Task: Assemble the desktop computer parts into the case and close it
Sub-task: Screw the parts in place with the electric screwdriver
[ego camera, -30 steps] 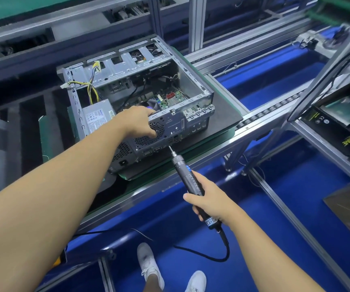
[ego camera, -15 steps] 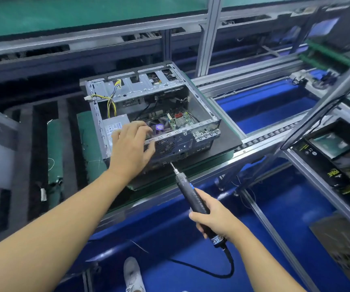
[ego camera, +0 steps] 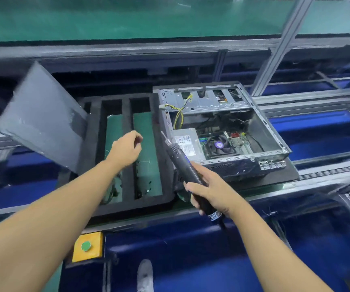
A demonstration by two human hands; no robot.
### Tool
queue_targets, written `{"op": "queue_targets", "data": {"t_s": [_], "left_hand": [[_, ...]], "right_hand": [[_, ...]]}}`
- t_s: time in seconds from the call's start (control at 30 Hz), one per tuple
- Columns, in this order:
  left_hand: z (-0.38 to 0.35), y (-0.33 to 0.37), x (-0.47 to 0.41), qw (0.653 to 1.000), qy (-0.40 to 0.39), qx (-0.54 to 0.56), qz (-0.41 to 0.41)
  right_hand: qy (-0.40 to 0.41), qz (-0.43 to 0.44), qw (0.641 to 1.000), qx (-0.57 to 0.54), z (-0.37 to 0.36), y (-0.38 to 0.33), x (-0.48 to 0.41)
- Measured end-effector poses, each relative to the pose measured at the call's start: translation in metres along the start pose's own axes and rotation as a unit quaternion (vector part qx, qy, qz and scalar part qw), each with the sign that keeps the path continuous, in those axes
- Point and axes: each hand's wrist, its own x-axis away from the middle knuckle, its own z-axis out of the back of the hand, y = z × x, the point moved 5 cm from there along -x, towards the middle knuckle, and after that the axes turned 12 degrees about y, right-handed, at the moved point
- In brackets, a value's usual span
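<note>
Left hand [ego camera: 125, 147] loosely curled, empty, over foam tray [ego camera: 127, 203]; right hand [ego camera: 210, 192] clamped on screwdriver [ego camera: 180, 161]. Side panel [ego camera: 41, 123] leans beyond left hand: likely grab its edge squarely, keep screwdriver tip clear of case [ego camera: 262, 131]

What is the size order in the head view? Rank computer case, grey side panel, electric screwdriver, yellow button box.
1. computer case
2. grey side panel, close behind; it is tilted, so unsure
3. electric screwdriver, partly hidden by the right hand
4. yellow button box
</note>
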Motion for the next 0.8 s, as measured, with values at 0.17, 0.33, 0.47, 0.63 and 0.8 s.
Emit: {"op": "queue_targets", "data": {"t_s": [0.17,0.33,0.47,0.63,0.8], "left_hand": [[-0.033,-0.032,-0.020,0.967,-0.182,-0.150,-0.094],[-0.054,-0.044,-0.038,0.948,-0.231,-0.165,-0.141],[-0.073,-0.048,-0.042,0.927,-0.277,-0.171,-0.184],[-0.094,-0.054,-0.034,0.869,-0.348,-0.228,-0.269],[-0.115,-0.053,-0.014,0.796,-0.430,-0.282,-0.319]], "right_hand": [[-0.016,-0.018,1.000,-0.001,-0.032,-0.032,-0.038],[-0.024,-0.022,0.999,0.031,-0.052,-0.060,-0.075],[-0.017,-0.013,0.998,0.065,-0.059,-0.074,-0.108],[-0.007,0.010,0.996,0.087,-0.062,-0.080,-0.141],[-0.034,0.025,0.996,0.080,-0.069,-0.087,-0.168]]}}
